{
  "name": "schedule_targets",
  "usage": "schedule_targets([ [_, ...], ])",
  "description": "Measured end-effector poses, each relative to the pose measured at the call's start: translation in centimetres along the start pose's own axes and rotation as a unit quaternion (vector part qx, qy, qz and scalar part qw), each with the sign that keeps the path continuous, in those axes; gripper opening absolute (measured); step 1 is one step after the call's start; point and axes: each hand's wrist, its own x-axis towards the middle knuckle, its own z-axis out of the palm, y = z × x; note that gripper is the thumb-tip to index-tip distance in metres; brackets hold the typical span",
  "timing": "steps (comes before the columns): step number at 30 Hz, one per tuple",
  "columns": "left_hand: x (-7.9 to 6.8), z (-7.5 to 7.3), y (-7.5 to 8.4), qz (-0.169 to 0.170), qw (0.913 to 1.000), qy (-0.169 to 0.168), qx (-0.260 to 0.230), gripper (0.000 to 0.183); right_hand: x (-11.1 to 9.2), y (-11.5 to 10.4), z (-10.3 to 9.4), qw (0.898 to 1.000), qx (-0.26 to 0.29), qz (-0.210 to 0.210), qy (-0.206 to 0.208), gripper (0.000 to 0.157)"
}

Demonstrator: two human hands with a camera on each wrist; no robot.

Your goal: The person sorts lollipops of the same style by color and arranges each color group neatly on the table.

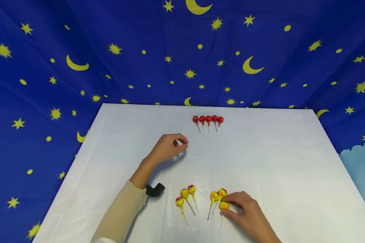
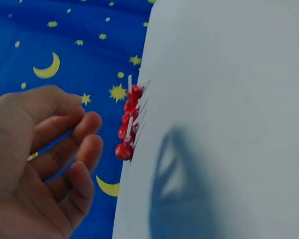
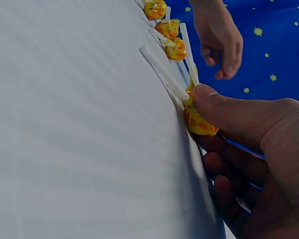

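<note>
Near the front of the white table, my right hand [image 1: 248,212] pinches a yellow lollipop [image 1: 223,206] by its wrapped head, thumb on one side and fingers on the other. Two more yellow lollipops, one with a red-topped wrapper [image 1: 222,192], lie right beside it. To their left is a looser group of three yellow lollipops [image 1: 185,193], sticks toward me. My left hand [image 1: 167,148] hovers over the table with loosely bent fingers and holds nothing. Beyond it, several red lollipops [image 1: 208,119] lie in a row; they also show past the left hand [image 2: 50,154] in the left wrist view.
The white table [image 1: 270,148] meets a blue cloth [image 1: 158,71] with yellow moons and stars at its back and sides. A black strap-like piece [image 1: 155,190] sticks out at the left sleeve [image 1: 121,212].
</note>
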Motion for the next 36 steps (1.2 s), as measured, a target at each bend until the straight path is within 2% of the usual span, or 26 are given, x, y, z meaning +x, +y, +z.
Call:
schedule_targets([
  [4,-2.5,0.0,0.7,0.002,0.9978,-0.033,0.057,0.008,0.1,-0.2,0.1,1.000,-0.002,0.005,0.000,0.031],
  [7,-4.1,0.2,1.2,0.009,0.9954,-0.054,0.078,0.010,0.1,-0.3,0.1,1.000,0.000,0.006,-0.001,0.030],
  [16,-8.4,0.2,1.5,0.004,0.9930,-0.096,0.069,0.029,0.3,-0.1,0.1,1.000,-0.001,-0.011,-0.003,0.029],
  [21,-9.9,0.3,1.7,-0.010,0.9932,-0.103,0.052,0.036,0.2,0.0,0.0,1.000,-0.006,-0.004,-0.006,0.029],
  [29,-11.8,1.8,1.3,-0.023,0.9875,-0.154,0.024,0.044,0.3,0.3,0.0,1.000,-0.007,-0.004,0.004,0.030],
  [36,-13.1,2.4,1.5,-0.040,0.9885,-0.146,0.010,0.045,0.0,0.3,0.0,1.000,-0.007,-0.014,0.008,0.030],
])
